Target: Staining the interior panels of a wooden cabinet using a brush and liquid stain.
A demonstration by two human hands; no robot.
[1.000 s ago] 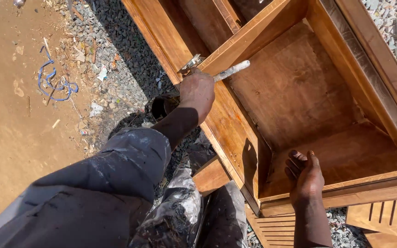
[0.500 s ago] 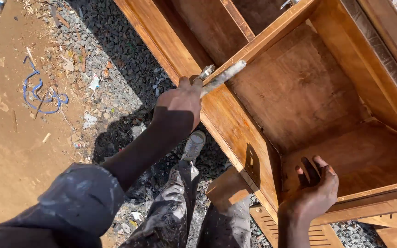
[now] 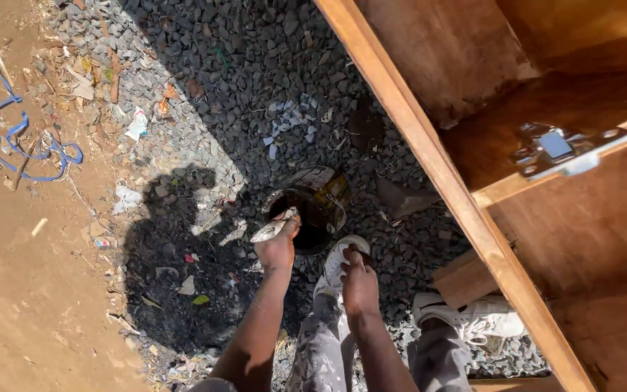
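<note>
The brush (image 3: 273,228) lies gripped in the left hand (image 3: 277,250), fingers curled around its handle, at the rim of a dark tin (image 3: 321,207) on gravel; the right hand (image 3: 359,283) rests loosely curled on the knee beside a wooden cabinet (image 3: 429,160)

A can (image 3: 312,210) is sitting on the gravel (image 3: 255,87), just left of the cabinet (image 3: 429,160). The left hand (image 3: 277,247) is reaching to the can's near rim, holding a brush (image 3: 273,228) over its edge. The right hand (image 3: 359,283) is hovering just right of it, above a shoe (image 3: 339,263). A second shoe (image 3: 473,319) is lying farther right, beside a wood block (image 3: 466,279) under the cabinet's edge. A hinge (image 3: 556,149) is sitting on the cabinet's inner board. A cord (image 3: 23,141) is lying far left on the dirt.
</note>
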